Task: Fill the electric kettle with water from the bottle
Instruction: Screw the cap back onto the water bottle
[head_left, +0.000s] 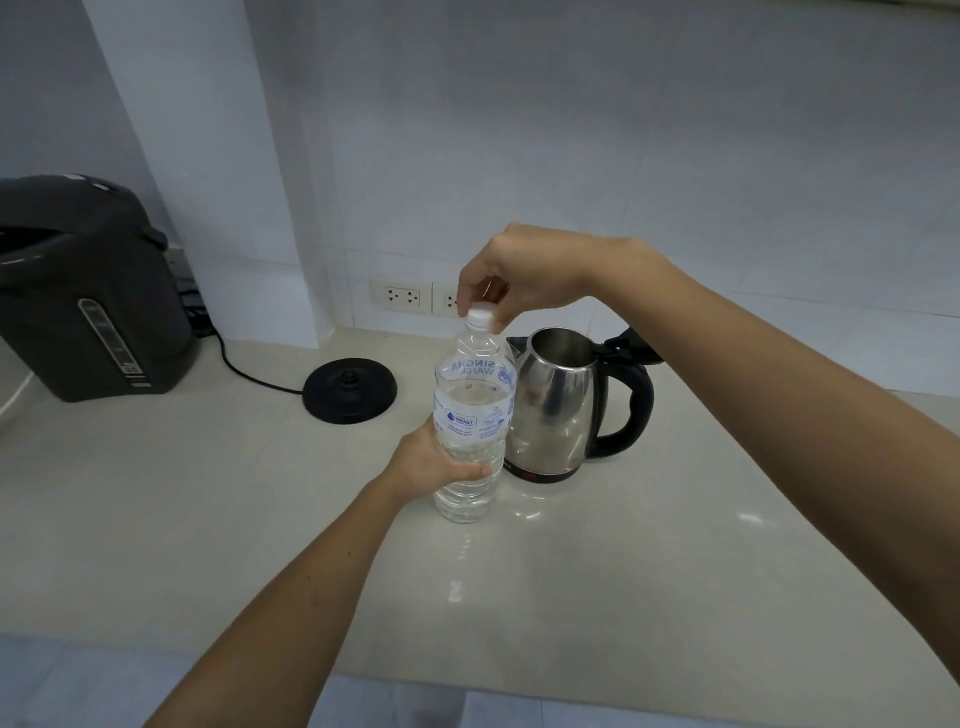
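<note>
A clear plastic water bottle, partly filled, stands upright on the pale counter. My left hand is wrapped around its lower body. My right hand comes from above, its fingertips pinching the white cap on the bottle's neck. Just right of the bottle stands a steel electric kettle with a black handle. Its lid is swung open and the inside looks empty. It sits off its base.
The kettle's round black base lies left of the bottle, its cord running to the back left. A dark hot-water dispenser stands at the far left. Wall sockets sit behind the bottle. The counter's front edge is near me.
</note>
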